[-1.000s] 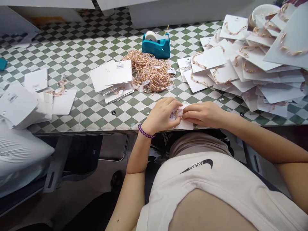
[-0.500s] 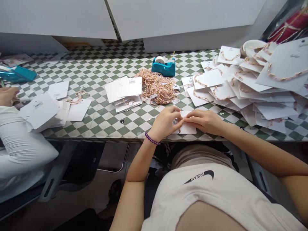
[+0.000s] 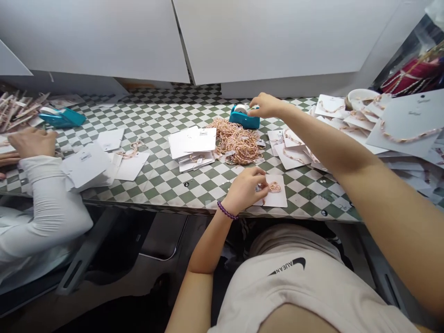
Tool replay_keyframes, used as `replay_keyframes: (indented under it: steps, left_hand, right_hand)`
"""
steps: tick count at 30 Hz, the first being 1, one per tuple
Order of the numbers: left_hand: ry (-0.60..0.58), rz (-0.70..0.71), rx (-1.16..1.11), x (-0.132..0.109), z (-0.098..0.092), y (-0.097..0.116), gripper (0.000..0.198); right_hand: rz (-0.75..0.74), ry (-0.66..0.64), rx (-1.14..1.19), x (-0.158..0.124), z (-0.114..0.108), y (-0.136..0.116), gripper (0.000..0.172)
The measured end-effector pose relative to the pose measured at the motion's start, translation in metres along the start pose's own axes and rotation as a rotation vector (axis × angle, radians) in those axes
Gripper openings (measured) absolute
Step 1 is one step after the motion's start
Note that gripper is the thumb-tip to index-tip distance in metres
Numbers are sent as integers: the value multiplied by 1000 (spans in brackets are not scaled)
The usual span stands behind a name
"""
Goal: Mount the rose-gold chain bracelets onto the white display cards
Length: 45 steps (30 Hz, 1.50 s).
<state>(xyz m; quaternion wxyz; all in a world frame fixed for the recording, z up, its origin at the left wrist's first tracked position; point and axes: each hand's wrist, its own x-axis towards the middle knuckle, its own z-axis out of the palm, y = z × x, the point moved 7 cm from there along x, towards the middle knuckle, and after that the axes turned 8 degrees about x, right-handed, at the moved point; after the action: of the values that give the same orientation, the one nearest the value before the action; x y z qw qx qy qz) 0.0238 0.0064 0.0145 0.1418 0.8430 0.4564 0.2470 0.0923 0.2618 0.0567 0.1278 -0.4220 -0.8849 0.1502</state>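
Note:
My left hand point(image 3: 247, 187) lies over a white card point(image 3: 279, 200) near the table's front edge. Its bent fingers press a pink and gold beaded necklace point(image 3: 274, 187) onto this card, with the gathered strands showing past the fingertips. My right hand point(image 3: 267, 106) is stretched out to a teal tape dispenser point(image 3: 244, 121), its fingertips closed at the end of the tape by the cutter. Just in front of the dispenser, a heap of beaded necklaces point(image 3: 239, 147) lies tangled, some with small white tags.
A stack of white cards point(image 3: 192, 140) is left of the heap. Many carded necklaces point(image 3: 404, 121) are piled at the right, by a white roll point(image 3: 362, 98). Another person's hand point(image 3: 33, 142) works at the far left, near loose cards point(image 3: 85, 166) and a second tape dispenser point(image 3: 62, 117).
My right hand has left the card and reached forward to the tape dispenser. The left hand stays on the card and necklace. The view has tilted slightly upward and left.

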Motion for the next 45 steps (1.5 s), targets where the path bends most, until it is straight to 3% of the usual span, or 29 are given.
replay_keyframes:
  steps: [3, 6, 15, 20, 26, 33, 35, 38, 42, 45]
  left_hand:
    - [11, 6, -2, -1, 1, 0, 16]
    - [28, 13, -11, -3, 3, -1, 17]
    - [18, 4, -27, -1, 4, -2, 16]
    - [29, 23, -19, -3, 4, -2, 18]
    - [17, 7, -35, -2, 6, -4, 16]
    - [21, 7, -34, -2, 4, -3, 16]
    - [22, 10, -23, -3, 5, -3, 17]
    - [21, 13, -16, -3, 5, -3, 15]
    - [23, 10, -29, -3, 6, -2, 15]
    - [31, 8, -39, -3, 4, -1, 17]
  right_hand:
    - [182, -50, 55, 24, 1, 14, 33]
    - [249, -9, 146, 18, -5, 15, 20]
    - [455, -63, 460, -2, -15, 2, 32]
    - [537, -50, 558, -6, -15, 8, 20]
    - [547, 0, 742, -9, -16, 30, 17]
    - [549, 101, 932, -4, 11, 75, 33]
    - [562, 136, 960, -5, 17, 82, 29]
    - [543, 159, 994, -9, 24, 83, 6]
    - [476, 167, 1000, -22, 31, 80, 24]
    - [414, 137, 869, -34, 32, 73, 25]
